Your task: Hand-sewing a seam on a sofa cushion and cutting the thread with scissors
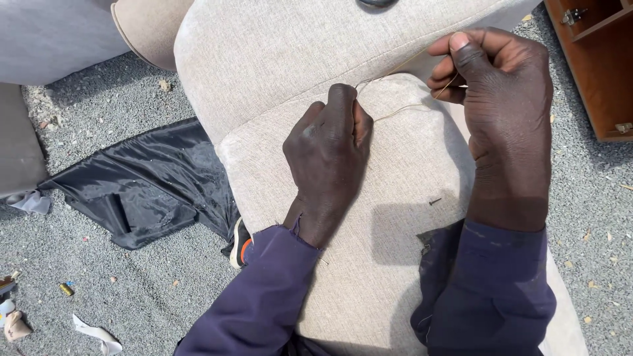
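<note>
Dark purple sleeves w/ frayed cuffs nearest | L hand (330, 148) fisted, pinching thin pale thread (402, 109) at seam of coarse-woven beige upholstered cushion (369, 264) | R hand (504, 99) fingers curled, thread held taut | crumpled glossy black fabric (151, 184) on grey gravel.

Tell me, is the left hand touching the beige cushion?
Touching. The head view shows the left hand pressed fist-down on the beige cushion, no gap under the knuckles.

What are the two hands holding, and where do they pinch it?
Both hold one thin pale thread over the beige cushion. The right hand pinches its far end between thumb and fingers; the left hand pinches it down by the cushion's seam.
</note>
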